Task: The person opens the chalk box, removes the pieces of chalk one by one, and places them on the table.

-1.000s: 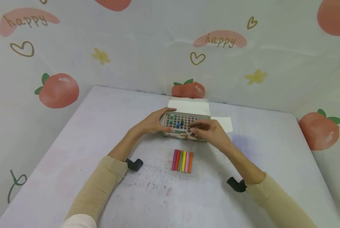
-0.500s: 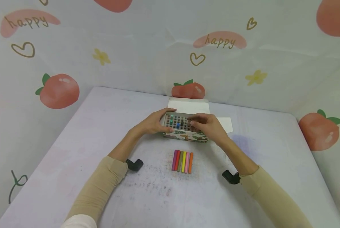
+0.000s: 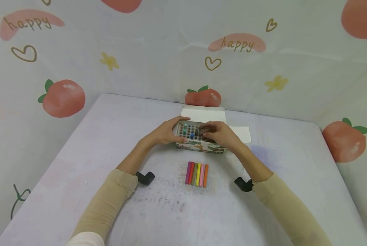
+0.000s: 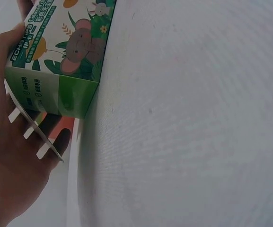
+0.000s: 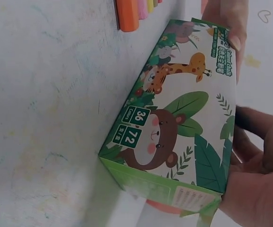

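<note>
In the head view an open chalk box (image 3: 201,147) with printed animals stands at the middle of the table. Its holed insert (image 3: 187,127) holds a few sticks, including two greenish ones (image 3: 184,129), a blue one (image 3: 192,135) and a dark one (image 3: 196,133). My left hand (image 3: 166,132) grips the box's left end, thumb at the front and fingers at the back. Over the right part of the insert, my right hand (image 3: 220,134) has its fingers bent downward at the holes. Whether they pinch a stick is hidden; the right wrist view shows the fingertips behind the box.
In front of the box, several chalk sticks (image 3: 197,174) lie side by side: purple, red, olive, yellow, pink and orange. The box's white lid (image 3: 203,114) stands folded back. A white flap (image 3: 243,134) sticks out at the right. Behind the table (image 3: 134,218) hangs a printed cloth (image 3: 158,51).
My right hand has moved left and slightly back, from the box's front right edge to over the insert. My left hand and the row of chalk stay where they were.
</note>
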The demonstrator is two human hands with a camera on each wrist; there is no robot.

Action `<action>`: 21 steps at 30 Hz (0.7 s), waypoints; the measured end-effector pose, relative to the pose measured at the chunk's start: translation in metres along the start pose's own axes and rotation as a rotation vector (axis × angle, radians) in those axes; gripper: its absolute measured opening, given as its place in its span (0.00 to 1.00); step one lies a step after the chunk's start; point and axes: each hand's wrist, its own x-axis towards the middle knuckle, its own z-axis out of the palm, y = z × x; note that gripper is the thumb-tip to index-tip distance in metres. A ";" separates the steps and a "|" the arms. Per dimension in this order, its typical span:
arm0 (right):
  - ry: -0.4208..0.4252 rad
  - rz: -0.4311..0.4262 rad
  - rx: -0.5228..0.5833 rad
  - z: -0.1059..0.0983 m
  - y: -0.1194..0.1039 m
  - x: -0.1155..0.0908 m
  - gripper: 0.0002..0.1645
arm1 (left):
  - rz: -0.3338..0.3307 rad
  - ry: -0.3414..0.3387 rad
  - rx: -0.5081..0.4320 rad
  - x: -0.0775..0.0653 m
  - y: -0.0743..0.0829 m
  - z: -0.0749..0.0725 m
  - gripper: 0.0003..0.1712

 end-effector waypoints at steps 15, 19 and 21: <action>0.058 0.032 -0.143 0.004 0.002 0.012 0.18 | 0.011 -0.006 0.013 0.001 0.000 0.000 0.48; 0.069 0.046 -0.170 0.007 0.003 0.015 0.17 | 0.011 -0.004 0.012 0.001 -0.001 0.000 0.48; 0.076 0.054 -0.185 0.009 0.004 0.016 0.17 | 0.008 -0.004 0.009 0.000 -0.001 0.000 0.48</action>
